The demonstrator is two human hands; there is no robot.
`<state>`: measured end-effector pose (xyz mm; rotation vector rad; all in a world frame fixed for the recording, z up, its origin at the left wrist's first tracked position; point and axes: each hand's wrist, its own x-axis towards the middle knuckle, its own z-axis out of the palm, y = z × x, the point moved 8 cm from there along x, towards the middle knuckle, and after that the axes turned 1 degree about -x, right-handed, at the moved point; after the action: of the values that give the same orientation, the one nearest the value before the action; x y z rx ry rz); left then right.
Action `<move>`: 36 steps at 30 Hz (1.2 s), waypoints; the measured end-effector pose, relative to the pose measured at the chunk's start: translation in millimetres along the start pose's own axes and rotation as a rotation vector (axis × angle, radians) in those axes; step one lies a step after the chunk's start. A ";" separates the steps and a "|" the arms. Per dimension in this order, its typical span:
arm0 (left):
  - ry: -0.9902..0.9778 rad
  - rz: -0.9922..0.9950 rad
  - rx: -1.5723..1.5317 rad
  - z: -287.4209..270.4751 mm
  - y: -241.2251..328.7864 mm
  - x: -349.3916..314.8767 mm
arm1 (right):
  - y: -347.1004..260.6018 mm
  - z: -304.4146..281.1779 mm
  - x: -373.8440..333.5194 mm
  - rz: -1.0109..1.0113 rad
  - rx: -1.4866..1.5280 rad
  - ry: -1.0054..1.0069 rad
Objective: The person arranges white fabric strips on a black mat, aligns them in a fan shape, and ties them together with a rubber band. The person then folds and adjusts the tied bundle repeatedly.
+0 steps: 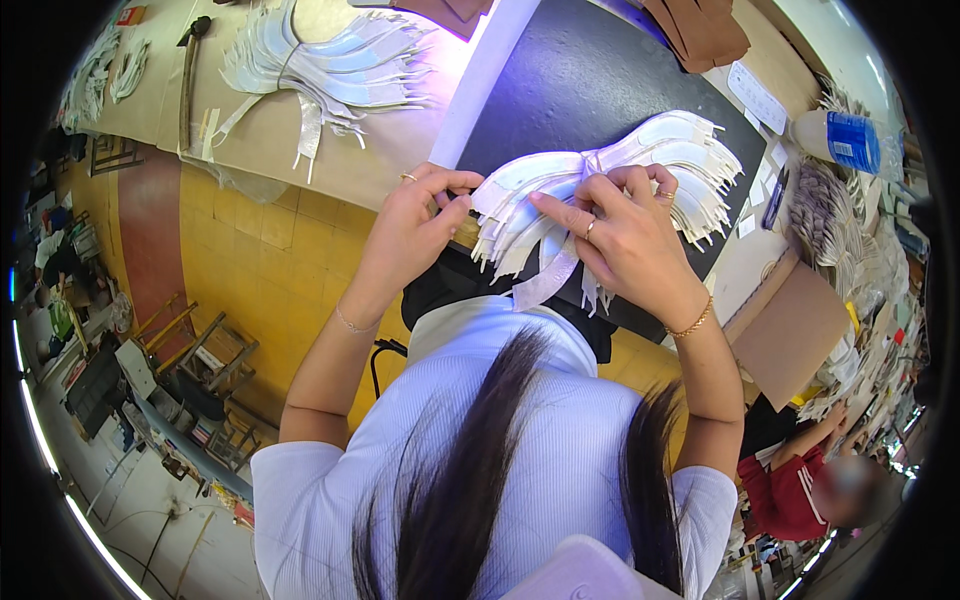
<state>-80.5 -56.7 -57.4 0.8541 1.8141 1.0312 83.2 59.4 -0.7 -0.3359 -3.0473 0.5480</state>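
A bundle of white, strap-like cut pieces with loose thread ends lies fanned out on a dark board. A pale band gathers it at the middle. My right hand rests over that middle with its fingers curled onto the pieces and the index finger stretched to the left. At the bundle's left end is my left hand, its index fingertip by the edge of the pieces. The left thumb and index finger are slightly apart, and nothing shows between them. A whitish strip hangs toward me below the bundle.
A similar tied bundle and a hammer lie on the brown-covered table to the left. Brown pieces sit at the far right, near a blue-labelled bottle and a cardboard box. A person in red is at lower right.
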 end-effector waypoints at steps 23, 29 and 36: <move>0.004 0.016 0.012 -0.1 2.2 -2.1 | -9.7 -4.0 6.4 0.052 -0.089 0.118; 0.005 0.004 0.018 -0.2 4.0 -3.7 | -8.8 -3.2 6.4 0.058 -0.094 0.091; 0.006 0.014 0.022 -0.1 7.1 -3.5 | -5.9 -6.0 4.1 0.062 -0.029 0.109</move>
<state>-78.2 -56.7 -49.8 0.8787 1.8300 1.0255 78.3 56.9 6.9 -0.4471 -2.9515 0.4721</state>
